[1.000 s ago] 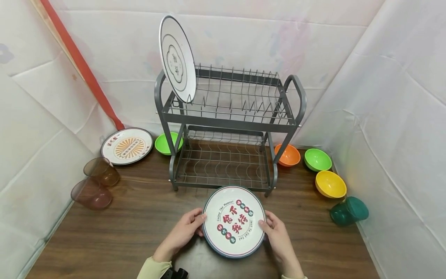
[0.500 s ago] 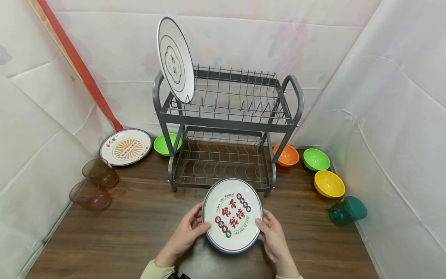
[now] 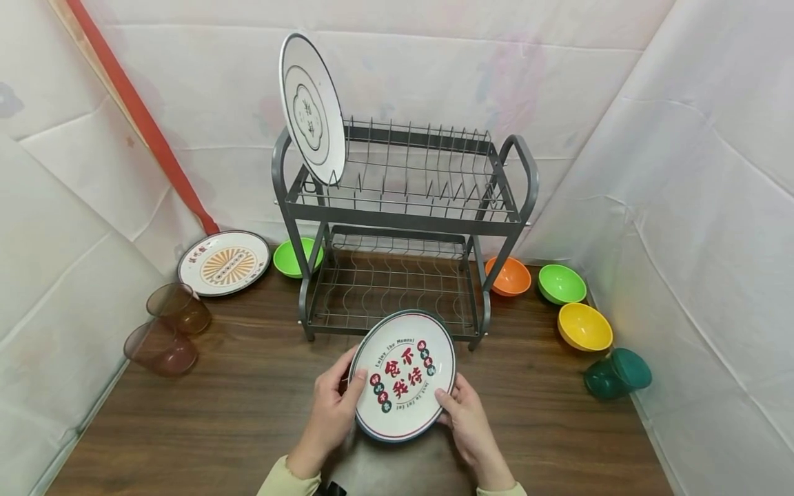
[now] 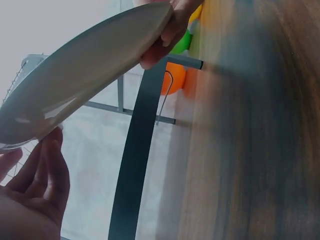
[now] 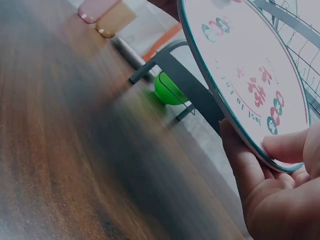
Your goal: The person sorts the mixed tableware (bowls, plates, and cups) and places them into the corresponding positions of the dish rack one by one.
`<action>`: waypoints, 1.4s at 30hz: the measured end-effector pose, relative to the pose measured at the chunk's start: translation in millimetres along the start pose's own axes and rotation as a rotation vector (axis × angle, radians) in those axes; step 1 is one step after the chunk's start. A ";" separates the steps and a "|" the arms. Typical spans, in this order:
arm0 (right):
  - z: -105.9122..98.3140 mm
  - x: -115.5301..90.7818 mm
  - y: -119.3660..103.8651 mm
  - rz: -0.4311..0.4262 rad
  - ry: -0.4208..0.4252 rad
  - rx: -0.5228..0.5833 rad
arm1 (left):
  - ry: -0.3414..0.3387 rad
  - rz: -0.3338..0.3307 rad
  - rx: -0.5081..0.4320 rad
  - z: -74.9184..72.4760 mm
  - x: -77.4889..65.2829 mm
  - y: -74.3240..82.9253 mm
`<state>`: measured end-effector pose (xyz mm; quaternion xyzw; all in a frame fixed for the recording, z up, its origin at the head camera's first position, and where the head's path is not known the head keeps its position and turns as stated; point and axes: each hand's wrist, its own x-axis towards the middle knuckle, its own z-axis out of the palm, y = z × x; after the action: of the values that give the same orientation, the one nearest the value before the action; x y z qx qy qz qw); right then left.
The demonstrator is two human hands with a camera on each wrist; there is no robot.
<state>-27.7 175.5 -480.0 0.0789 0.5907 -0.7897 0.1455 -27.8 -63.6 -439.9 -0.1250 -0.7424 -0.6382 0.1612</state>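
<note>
A white plate (image 3: 403, 375) with red lettering and a dark rim is held up in front of the rack by both hands. My left hand (image 3: 331, 406) grips its left edge, thumb on the face and fingers behind. On the lower right edge my right hand (image 3: 466, 424) pinches the plate the same way. In the left wrist view the plate's plain underside (image 4: 85, 70) shows, tilted and raised above the wooden table (image 4: 255, 150). The grey two-tier dish rack (image 3: 403, 217) stands just beyond, with another white plate (image 3: 312, 110) upright in the left end of its top tier.
A plate with an orange sunburst (image 3: 227, 263) leans at the back left near a green bowl (image 3: 298, 257). Two tinted glasses (image 3: 163, 348) lie at the left. Orange (image 3: 511, 277), green (image 3: 562, 284) and yellow bowls (image 3: 585, 327) and a teal cup (image 3: 617, 374) line the right.
The plate has moved up and slightly left, and its face has turned and tilted. Both hands moved with it, keeping their hold. The rack and the other dishes stay put.
</note>
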 end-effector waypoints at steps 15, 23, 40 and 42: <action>4.6 2.1 2.6 -0.027 0.009 -0.085 | -0.036 0.277 0.052 -17.9 20.4 2.6; -8.1 2.1 -1.7 -0.127 0.022 -0.026 | 0.006 0.313 0.001 -37.3 35.8 23.4; -34.4 -4.6 -3.2 -0.128 0.110 -0.019 | 0.223 0.512 -0.110 -73.1 73.8 72.3; -35.7 -5.8 -2.7 -0.124 0.118 -0.018 | 0.253 0.520 -0.121 -74.7 76.5 76.0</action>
<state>-24.8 211.1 -486.2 0.0872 0.6092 -0.7858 0.0621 -62.2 -127.2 -330.4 -0.2398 -0.6202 -0.6290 0.4027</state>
